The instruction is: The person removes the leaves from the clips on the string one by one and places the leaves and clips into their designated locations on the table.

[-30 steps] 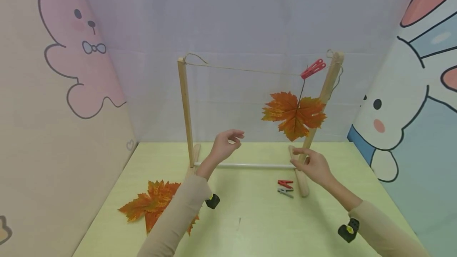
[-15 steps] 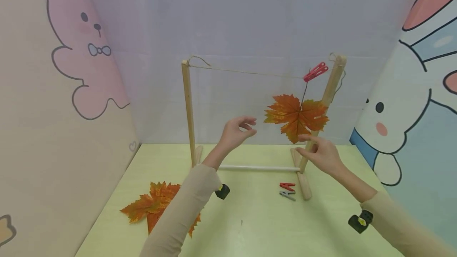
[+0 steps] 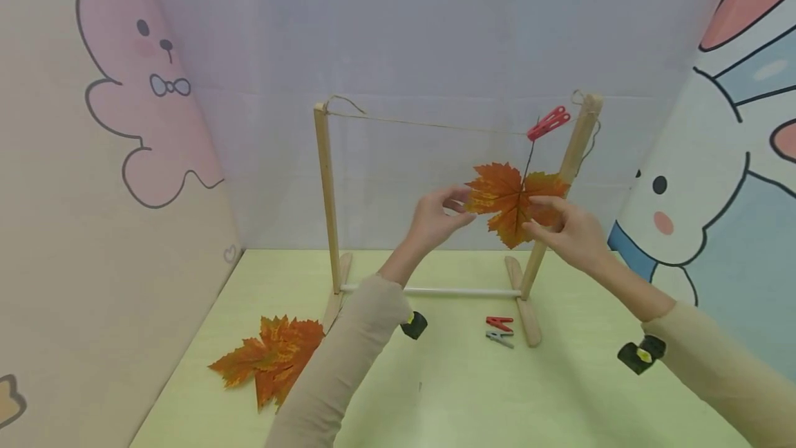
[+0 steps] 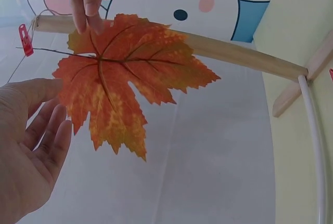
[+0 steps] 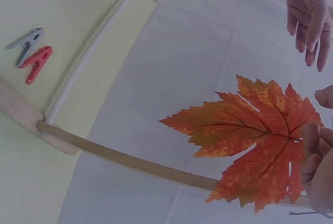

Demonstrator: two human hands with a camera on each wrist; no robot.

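**Fingers (image 4: 61,143) loose around the maple leaf (image 3: 506,202) hanging from the wooden frame (image 3: 326,192)**

The left hand (image 3: 435,218) was between the frame's two posts, its fingers relaxed and wrapped round nothing. Its fingertips were at or just beside the leaf's left edge; contact could not be told for sure. The right hand (image 3: 575,234) was by the frame's right post, thumb and forefinger parted in front of the leaf. Its fingers looked free of any grip, though whether they touched the leaf could not be told.

The leaf hung near the top of the frame's right post, below the string (image 3: 435,125) tied across the frame. A red clip (image 3: 548,124) sat tilted on that string, just left of the right post, with the leaf's stem (image 3: 529,155) running down from it.

The step seemed to be steadying or straightening the hung leaf. To do that well, a light touch at both edges would likely have served best, turning the blade without tugging the stem from the clip or knocking the frame's post.

On the table (image 3: 472,393), a red clothespin (image 3: 499,323) and a grey clothespin (image 3: 499,339) lay in front of the frame, near its right foot. More leaves (image 3: 280,351) lay in front of the frame, to its left.
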